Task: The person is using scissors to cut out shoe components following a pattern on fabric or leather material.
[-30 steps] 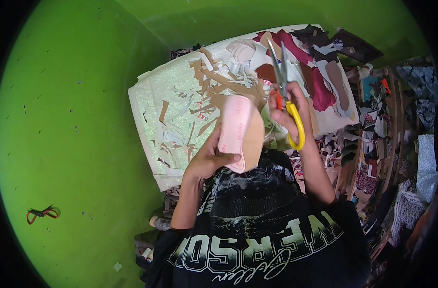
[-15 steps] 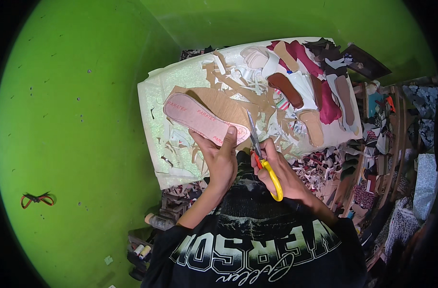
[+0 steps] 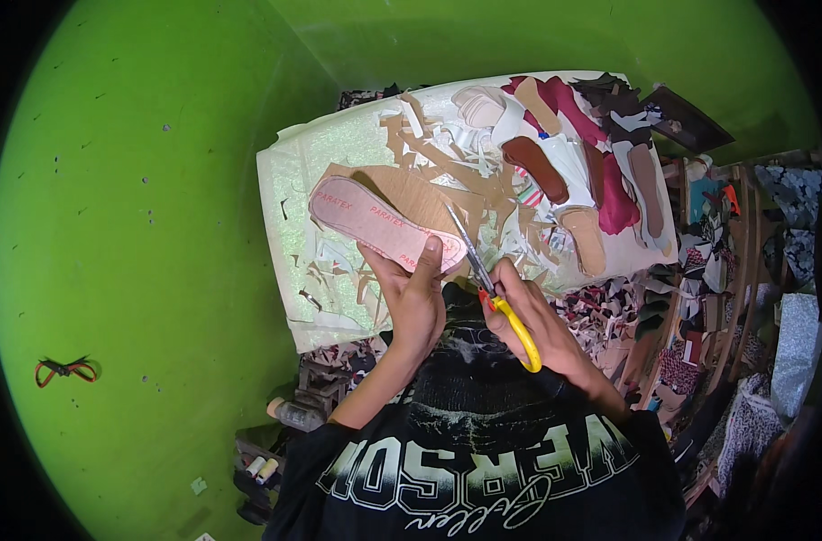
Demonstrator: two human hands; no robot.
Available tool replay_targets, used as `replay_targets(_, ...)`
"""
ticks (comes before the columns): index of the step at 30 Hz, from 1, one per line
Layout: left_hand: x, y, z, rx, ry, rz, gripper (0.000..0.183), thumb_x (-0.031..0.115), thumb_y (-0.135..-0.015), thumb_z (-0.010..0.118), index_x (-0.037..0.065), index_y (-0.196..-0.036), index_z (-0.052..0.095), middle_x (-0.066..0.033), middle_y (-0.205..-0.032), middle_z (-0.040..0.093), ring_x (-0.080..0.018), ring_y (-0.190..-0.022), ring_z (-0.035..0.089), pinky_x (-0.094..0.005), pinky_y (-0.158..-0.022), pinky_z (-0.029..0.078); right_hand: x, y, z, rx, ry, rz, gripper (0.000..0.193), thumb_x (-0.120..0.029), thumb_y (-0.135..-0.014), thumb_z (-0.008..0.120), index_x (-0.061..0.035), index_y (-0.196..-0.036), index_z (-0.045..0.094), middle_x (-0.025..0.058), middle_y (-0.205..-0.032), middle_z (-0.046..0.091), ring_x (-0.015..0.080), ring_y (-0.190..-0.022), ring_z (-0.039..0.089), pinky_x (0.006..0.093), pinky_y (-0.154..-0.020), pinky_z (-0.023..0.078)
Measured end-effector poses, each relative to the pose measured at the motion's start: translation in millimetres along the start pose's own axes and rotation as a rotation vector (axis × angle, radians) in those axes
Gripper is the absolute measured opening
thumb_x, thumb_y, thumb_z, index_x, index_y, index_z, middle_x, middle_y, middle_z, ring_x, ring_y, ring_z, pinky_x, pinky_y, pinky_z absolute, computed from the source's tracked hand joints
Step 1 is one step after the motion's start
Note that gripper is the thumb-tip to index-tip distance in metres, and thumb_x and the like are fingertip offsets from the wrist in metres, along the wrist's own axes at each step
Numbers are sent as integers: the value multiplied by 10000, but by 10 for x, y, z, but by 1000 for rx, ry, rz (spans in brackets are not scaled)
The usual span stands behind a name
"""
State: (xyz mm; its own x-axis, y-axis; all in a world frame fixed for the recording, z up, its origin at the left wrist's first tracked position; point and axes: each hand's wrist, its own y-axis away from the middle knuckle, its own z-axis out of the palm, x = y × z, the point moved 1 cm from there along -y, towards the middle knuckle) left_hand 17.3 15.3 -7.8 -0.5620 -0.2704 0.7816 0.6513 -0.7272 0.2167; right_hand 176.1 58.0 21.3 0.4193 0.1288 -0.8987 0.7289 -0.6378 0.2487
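Head view: left hand (image 3: 414, 296) pinches a pale-pink, sole-shaped flat piece (image 3: 379, 216) with a stiff tan sheet (image 3: 413, 193) above the scrap-strewn, white-covered table (image 3: 286, 180). Right hand (image 3: 530, 314) grips yellow-and-red-handled metal scissors (image 3: 480, 269) – blades at the piece's right end.

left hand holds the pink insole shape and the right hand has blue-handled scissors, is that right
Not quite: the scissors in the right hand have a yellow and red handle, not blue, as the head view shows. The left hand does hold the pink insole shape.
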Motion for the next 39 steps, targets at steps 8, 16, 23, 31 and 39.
replay_targets(8,90,-115,-91,-178,-158,-57,849,-66,-899,618,103,-1521,67,-142,-1373,409,-218,-1229,484,-353,-990,466,122,62,-231,-92,127,-35,522,-398,-879,701,-37,-1115,407,185,-921,587,417,-826,549,461,-787,430)
replay_targets(16,197,-148,-79,-308,-314,-81,768,-94,-866,631,55,-1458,166,-137,-1322,459,-202,-1236,473,-330,-1039,408,112,124,-293,-160,132,-33,540,-459,-882,676,-52,-1108,400,149,-855,567,376,-806,532,448,-787,419)
replay_targets(23,182,-124,-142,-360,-247,-226,785,-83,-868,637,87,-1475,170,-129,-1346,460,-202,-1228,500,-336,-1007,452,97,86,-226,-155,160,-12,552,-388,-833,747,-44,-1101,408,155,-879,584,373,-837,545,441,-795,423)
replay_targets(31,231,-81,-81,-327,-35,-456,833,-69,-882,618,170,-1514,132,-132,-1357,483,-244,-1147,602,-355,-844,597,152,-21,-91,-72,145,-19,633,-407,-770,810,-25,-1092,421,195,-863,589,407,-779,580,465,-695,454)
replay_targets(39,224,-63,-29,-315,53,-552,815,-70,-869,616,157,-1514,172,-131,-1338,514,-224,-1119,626,-324,-753,620,296,-97,36,75,207,-58,959,-509,-716,824,106,-1273,344,249,-836,582,459,-736,585,496,-682,473)
